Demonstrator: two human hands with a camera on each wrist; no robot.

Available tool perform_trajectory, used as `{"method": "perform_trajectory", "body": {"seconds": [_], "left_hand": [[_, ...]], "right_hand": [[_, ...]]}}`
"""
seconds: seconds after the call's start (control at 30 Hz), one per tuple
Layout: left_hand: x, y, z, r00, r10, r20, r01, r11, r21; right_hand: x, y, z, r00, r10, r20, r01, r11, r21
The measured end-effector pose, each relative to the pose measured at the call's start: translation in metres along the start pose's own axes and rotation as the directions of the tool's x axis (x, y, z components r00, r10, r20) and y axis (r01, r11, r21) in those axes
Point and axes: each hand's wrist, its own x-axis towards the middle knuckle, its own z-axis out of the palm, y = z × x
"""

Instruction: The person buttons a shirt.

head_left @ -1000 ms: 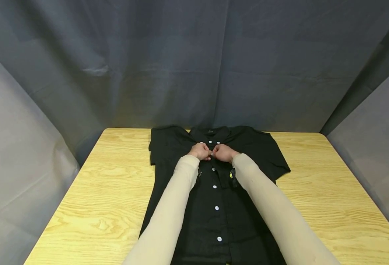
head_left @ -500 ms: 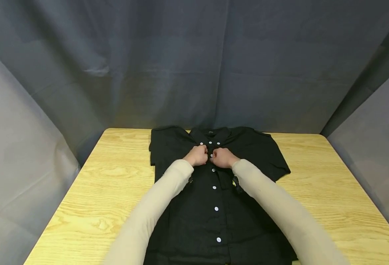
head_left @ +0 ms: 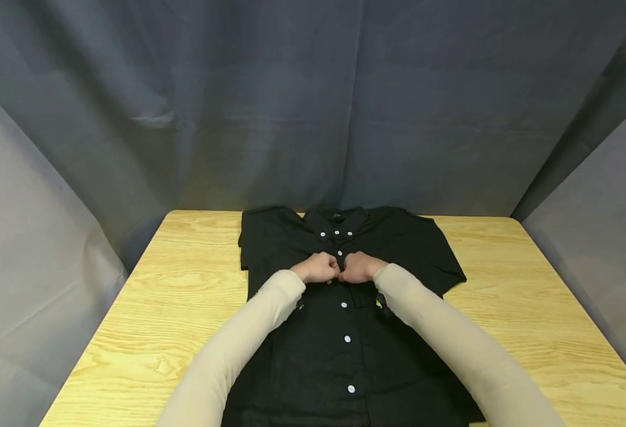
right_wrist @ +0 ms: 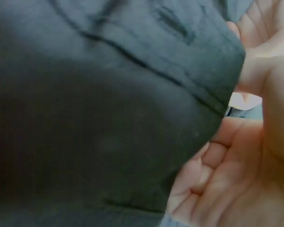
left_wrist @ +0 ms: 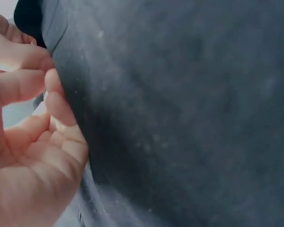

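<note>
A black short-sleeved shirt (head_left: pixel 313 356) lies spread front up, its collar toward the far table edge. White buttons (head_left: pixel 347 338) run down its front, and small ones mark the collar (head_left: pixel 337 218). My left hand (head_left: pixel 317 268) and right hand (head_left: pixel 361 267) meet at the front strip, just below an upper button (head_left: pixel 339 253). Both have curled fingers pinching the cloth there; the spot between the fingertips is hidden. In the left wrist view, thumb and fingers (left_wrist: pixel 59 101) grip a fabric edge. The right wrist view shows the right hand (right_wrist: pixel 236 165) at the raised cloth, near a stitched slit (right_wrist: pixel 173 22).
Beneath the shirt is a light wood-grain table (head_left: pixel 174 314). A dark grey curtain (head_left: pixel 270 107) hangs behind it, with pale grey panels (head_left: pixel 30 249) at both sides. Light sleeves cover both forearms, which cross over the shirt's lower part.
Both hands have moved down the front strip toward me by about one button. The upper button they were at is now uncovered, and the one below it is hidden by the hands.
</note>
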Motion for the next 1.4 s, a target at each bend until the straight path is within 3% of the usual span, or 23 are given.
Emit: {"method": "perform_trajectory", "body": {"seconds": [0.23,0.4,0.53,0.67,0.77,0.9,1.0,1.13,1.27,1.4], "left_hand": [[-0.002,-0.001,0.003,1.000,0.020,-0.007,-0.020,0.999,-0.030],[-0.001,0.004,0.008,0.997,0.030,-0.077,-0.028,0.999,0.030],[-0.002,0.012,0.010,0.992,-0.029,-0.121,0.036,0.997,0.064],[-0.001,0.018,0.014,0.985,-0.125,-0.116,0.127,0.992,0.014],[0.002,0.019,0.016,0.982,-0.164,-0.099,0.164,0.986,-0.008],[0.004,0.018,0.016,0.984,-0.163,-0.077,0.160,0.986,-0.040],[0.003,0.015,0.015,0.985,-0.159,-0.062,0.149,0.979,-0.140],[0.003,0.010,0.012,0.984,-0.167,-0.066,0.142,0.950,-0.278],[0.003,0.010,0.011,0.980,-0.176,-0.092,0.141,0.943,-0.303],[0.004,0.014,0.013,0.978,-0.175,-0.110,0.141,0.955,-0.260]], "right_hand": [[-0.006,0.005,0.002,0.993,-0.103,-0.058,0.101,0.994,-0.036],[-0.008,0.006,0.005,0.980,-0.067,-0.185,0.067,0.998,-0.004],[-0.008,0.004,0.009,0.955,-0.006,-0.295,0.024,0.998,0.058],[-0.010,0.002,0.009,0.943,0.065,-0.327,-0.038,0.995,0.089],[-0.012,0.001,0.007,0.945,0.093,-0.314,-0.072,0.994,0.078],[-0.016,-0.001,0.003,0.966,0.117,-0.232,-0.104,0.992,0.067],[-0.019,-0.001,0.001,0.980,0.140,-0.144,-0.125,0.987,0.105],[-0.018,0.002,-0.001,0.990,0.131,-0.059,-0.117,0.974,0.195],[-0.018,0.003,-0.005,0.994,0.107,-0.012,-0.099,0.954,0.281],[-0.020,0.003,-0.007,0.994,0.111,0.012,-0.109,0.933,0.343]]}}
